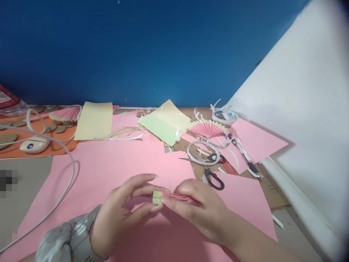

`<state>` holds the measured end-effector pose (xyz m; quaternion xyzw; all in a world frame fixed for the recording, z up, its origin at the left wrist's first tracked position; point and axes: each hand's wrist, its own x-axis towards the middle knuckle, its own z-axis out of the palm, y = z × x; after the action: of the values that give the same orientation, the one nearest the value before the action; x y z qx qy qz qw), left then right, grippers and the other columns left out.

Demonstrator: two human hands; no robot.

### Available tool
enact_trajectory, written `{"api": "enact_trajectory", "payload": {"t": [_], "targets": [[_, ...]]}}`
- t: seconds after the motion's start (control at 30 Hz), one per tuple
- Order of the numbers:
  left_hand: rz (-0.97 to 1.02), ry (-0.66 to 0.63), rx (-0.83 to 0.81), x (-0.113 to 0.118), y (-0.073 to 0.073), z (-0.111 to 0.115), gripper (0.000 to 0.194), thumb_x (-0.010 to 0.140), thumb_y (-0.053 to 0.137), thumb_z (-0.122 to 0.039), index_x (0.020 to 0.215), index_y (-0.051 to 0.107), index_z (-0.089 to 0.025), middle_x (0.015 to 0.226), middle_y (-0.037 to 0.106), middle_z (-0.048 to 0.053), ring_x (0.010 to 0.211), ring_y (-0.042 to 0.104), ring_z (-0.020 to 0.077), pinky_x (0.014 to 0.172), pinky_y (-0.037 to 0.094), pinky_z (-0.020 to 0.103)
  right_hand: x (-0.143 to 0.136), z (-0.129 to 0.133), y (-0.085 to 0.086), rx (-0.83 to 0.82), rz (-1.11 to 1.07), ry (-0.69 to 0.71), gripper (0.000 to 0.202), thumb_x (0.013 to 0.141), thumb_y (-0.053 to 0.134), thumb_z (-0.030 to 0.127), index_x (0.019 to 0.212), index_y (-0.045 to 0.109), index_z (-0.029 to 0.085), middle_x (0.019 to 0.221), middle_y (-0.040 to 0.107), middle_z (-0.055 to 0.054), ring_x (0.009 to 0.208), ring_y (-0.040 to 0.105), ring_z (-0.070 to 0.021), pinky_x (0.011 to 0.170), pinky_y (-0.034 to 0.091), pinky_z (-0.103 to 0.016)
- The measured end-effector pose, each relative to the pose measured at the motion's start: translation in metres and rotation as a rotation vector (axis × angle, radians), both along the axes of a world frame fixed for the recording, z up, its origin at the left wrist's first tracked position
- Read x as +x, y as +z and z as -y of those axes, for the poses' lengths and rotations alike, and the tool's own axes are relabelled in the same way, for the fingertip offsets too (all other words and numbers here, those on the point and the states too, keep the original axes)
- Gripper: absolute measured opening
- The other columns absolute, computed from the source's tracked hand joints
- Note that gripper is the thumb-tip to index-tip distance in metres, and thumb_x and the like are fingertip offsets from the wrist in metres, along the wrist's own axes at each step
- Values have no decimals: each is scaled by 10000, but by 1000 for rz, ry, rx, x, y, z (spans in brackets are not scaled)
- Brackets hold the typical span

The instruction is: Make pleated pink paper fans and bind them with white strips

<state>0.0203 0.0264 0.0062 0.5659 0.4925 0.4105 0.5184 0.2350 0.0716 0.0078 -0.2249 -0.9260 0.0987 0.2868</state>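
Note:
A narrow stack of accordion-folded paper (157,197), pink with a green and yellow end, is held above the large pink sheet (100,167). My right hand (199,207) is closed on its pink part, thumb along the near side. At the green end, my left hand (122,207) has its thumb and a finger pressed against the two sides, with the index finger raised apart. The right end of the stack is hidden in my right hand.
Black-handled scissors (214,179) and a tape roll (203,153) lie ahead to the right, near a pen (247,158) and a pleated pink fan (208,128). Green paper (160,129) lies at the back. A white mouse (35,144) and cable (71,174) are left.

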Motion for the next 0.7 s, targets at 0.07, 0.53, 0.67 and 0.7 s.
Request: {"api": "enact_trajectory", "payload": {"t": [0.07,0.53,0.67,0.7], "targets": [[14,-7,-1,0,1,-1,409,796,634,-184,1150,458,-290,972,735,-4,911,686,153,744,571,206,0,0,1,9,-5,-1,332,876,517,166,1189,528,275,783,557,7,715,501,-121,628,392,-249],[-295,151,273,-4,-4,1,391,780,653,-218,1117,474,-301,867,744,-35,848,688,141,808,533,254,-1,-1,3,-321,-123,-31,420,876,542,323,1258,429,191,894,627,-52,813,569,-165,714,452,-285],[-402,115,299,-12,-3,2,262,738,691,-243,982,600,-266,878,744,-7,862,682,180,836,519,300,0,-2,7,-502,-168,-36,167,884,515,317,979,583,197,819,632,-31,755,581,-149,678,457,-260],[-417,89,286,-13,-2,2,224,740,687,-249,954,624,-260,885,743,5,867,681,194,823,524,309,0,-2,8,-512,-195,-13,158,894,496,311,937,594,195,791,627,-28,735,577,-143,663,458,-254]]}}
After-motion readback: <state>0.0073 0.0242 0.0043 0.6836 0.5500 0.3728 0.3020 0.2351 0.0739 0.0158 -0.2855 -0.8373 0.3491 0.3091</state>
